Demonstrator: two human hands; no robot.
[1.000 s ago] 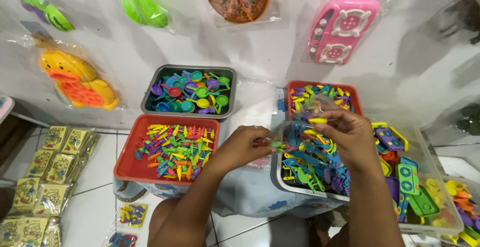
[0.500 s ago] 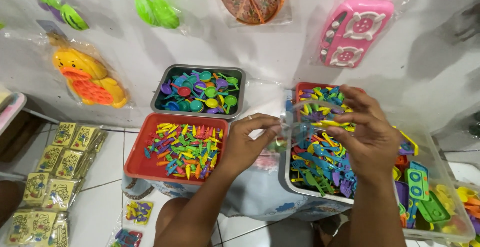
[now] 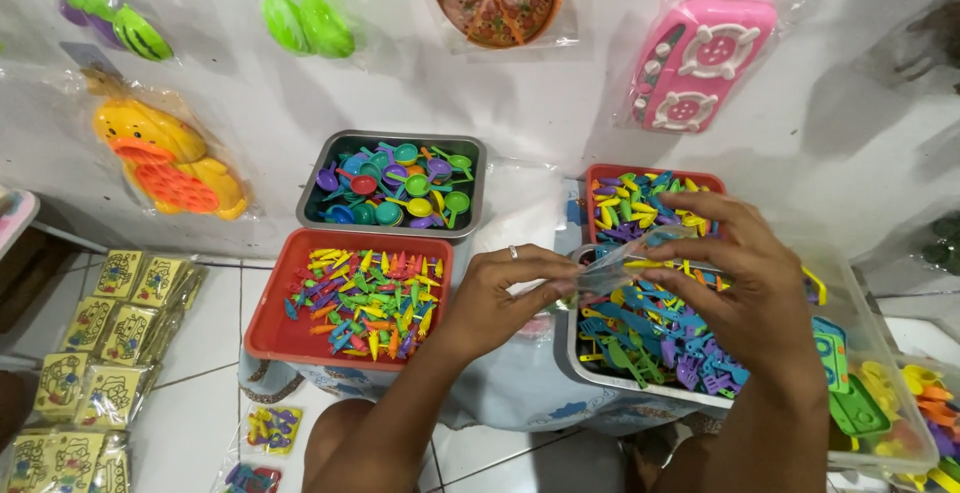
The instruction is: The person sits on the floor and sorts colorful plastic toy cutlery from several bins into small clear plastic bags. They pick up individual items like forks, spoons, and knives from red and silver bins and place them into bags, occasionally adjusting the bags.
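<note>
White wall (image 3: 560, 103) w/ hung toys; tiled floor (image 3: 205, 353); both hands on clear bag (image 3: 625, 263).

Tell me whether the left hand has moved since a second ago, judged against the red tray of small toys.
No. The left hand stays just right of the red tray, pinching the clear plastic bag with the right hand.

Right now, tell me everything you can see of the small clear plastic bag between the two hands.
The small clear plastic bag is thin, glossy and see-through, so the coloured toy pieces below show through it. It looks flat and slightly crumpled; whether anything is inside cannot be told. It is held in the air, tilted, above the metal tray of blue and purple pieces. The left hand pinches its lower left edge with thumb and fingers, and the right hand grips its upper right edge. Nothing else touches it.
</note>
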